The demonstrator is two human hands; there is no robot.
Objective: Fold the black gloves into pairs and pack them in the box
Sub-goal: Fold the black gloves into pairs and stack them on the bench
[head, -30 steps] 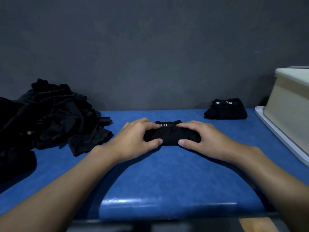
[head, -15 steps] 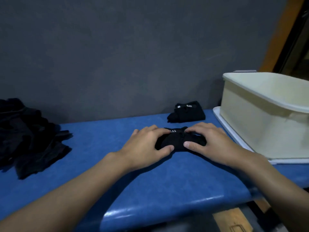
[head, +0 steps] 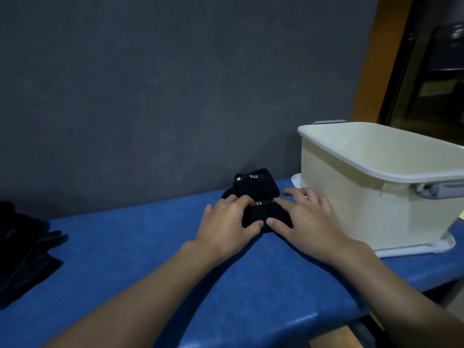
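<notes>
Blue tabletop (head: pixel 125 247) against a dark grey wall (head: pixel 150 84): a person's left hand (head: pixel 226 222) and right hand (head: pixel 306 222) clasp a folded pair of black gloves (head: pixel 261 214) from either side. The fingers curl over its far edge and the thumbs press its near edge, their tips almost meeting. White "5.11" lettering shows on the bundle between the index fingers. Whether it rests on the surface or is just off it cannot be told.

Directly behind it, close to the wall, lies a second folded pair (head: pixel 253 183) bearing the same mark. To the right, just beside the right hand, stands the open cream box (head: pixel 351 197) on a white tray (head: pixel 414 248), a grey latch (head: pixel 439 190) on its near side; its inside is only partly in view.

Well apart at the far left edge, a heap of loose black gloves (head: pixel 25 247) lies on the table. An orange door frame (head: pixel 371 59) rises behind the box.
</notes>
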